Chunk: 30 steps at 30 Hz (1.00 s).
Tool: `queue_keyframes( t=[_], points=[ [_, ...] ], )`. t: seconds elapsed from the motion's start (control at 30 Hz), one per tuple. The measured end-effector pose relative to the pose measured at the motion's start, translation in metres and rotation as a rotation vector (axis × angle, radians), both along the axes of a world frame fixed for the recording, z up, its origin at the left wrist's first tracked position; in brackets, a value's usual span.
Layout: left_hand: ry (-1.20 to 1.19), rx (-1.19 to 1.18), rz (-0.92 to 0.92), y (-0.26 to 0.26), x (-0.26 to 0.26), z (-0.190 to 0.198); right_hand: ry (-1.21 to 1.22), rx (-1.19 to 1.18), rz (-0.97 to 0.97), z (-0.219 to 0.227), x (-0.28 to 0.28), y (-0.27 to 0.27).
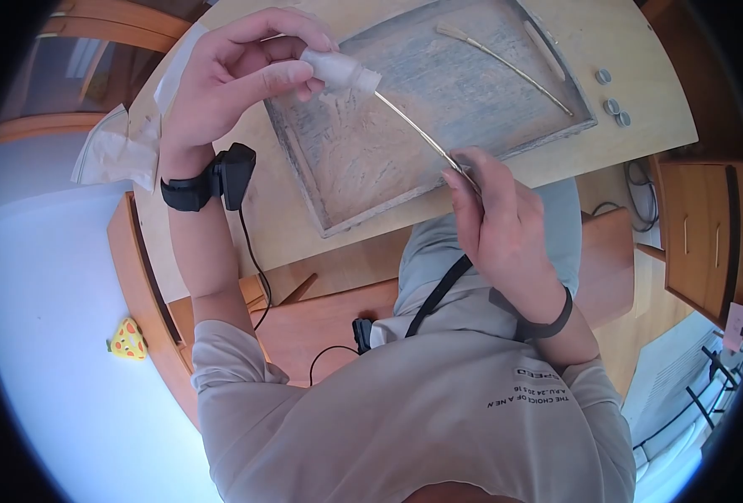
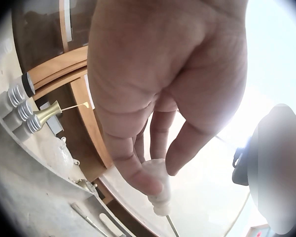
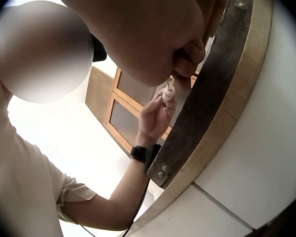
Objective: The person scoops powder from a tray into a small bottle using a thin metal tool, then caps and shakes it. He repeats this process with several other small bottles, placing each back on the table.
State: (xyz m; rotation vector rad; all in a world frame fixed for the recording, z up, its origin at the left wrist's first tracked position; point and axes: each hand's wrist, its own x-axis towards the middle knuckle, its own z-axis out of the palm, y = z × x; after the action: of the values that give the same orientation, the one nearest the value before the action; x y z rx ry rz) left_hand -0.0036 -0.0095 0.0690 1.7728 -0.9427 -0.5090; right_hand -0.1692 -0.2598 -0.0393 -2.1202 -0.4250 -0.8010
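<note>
Above the far left part of the tray, my left hand point(image 1: 237, 84) pinches a small white bottle point(image 1: 334, 70) between thumb and fingers. The bottle lies tilted, with its mouth facing my right hand point(image 1: 506, 222). That hand pinches a thin gold-coloured metal rod point(image 1: 418, 130) near its lower end. The rod's far end goes into the bottle mouth, so its tip is hidden. In the left wrist view the bottle point(image 2: 159, 185) points downward with the rod point(image 2: 172, 226) at its neck. The right wrist view shows the bottle point(image 3: 168, 93) beyond my right fingers.
Beneath both hands lies a worn, dusty wooden tray point(image 1: 371, 205) on the light table point(image 1: 166, 251). A brush point(image 1: 506, 65) with a thin gold handle rests inside it. Several small grey-lidded jars point(image 2: 20, 109) and a gold vase point(image 2: 49, 112) stand beyond. A crumpled bag point(image 1: 122, 151) sits left.
</note>
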Motion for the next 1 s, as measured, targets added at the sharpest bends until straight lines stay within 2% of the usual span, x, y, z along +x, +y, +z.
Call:
queue_keyframes(
  t=[0.1,0.2,0.3,0.4,0.5,0.6,0.7,0.9,1.0],
  points=[
    [0.007,-0.021,0.0,0.0,0.0,0.0,-0.085,-0.067,-0.029,0.004,0.007,0.001],
    [-0.016,-0.011,-0.003,0.001,0.003,-0.001,-0.012,-0.019,-0.023,0.012,0.009,0.003],
    [-0.054,-0.005,-0.014,0.002,0.006,-0.001,0.259,0.221,0.081,0.015,0.007,0.003],
    [-0.071,-0.025,-0.042,0.003,0.009,-0.002,0.568,0.592,0.203,0.025,0.005,0.003],
    [-0.077,-0.04,-0.055,0.003,0.009,-0.002,0.776,0.801,0.296,0.032,0.006,-0.002],
    [-0.093,-0.052,-0.052,0.003,0.008,-0.003,0.927,0.947,0.431,0.033,0.01,-0.011],
    [-0.078,-0.057,-0.051,0.003,0.008,-0.003,0.962,1.069,0.552,0.027,0.012,-0.013],
    [-0.055,-0.038,-0.003,0.004,0.005,-0.002,1.161,1.407,0.715,0.025,0.011,-0.014],
    [-0.035,-0.054,0.032,0.003,0.004,-0.001,1.202,1.472,0.762,0.026,0.011,-0.015]
  ],
)
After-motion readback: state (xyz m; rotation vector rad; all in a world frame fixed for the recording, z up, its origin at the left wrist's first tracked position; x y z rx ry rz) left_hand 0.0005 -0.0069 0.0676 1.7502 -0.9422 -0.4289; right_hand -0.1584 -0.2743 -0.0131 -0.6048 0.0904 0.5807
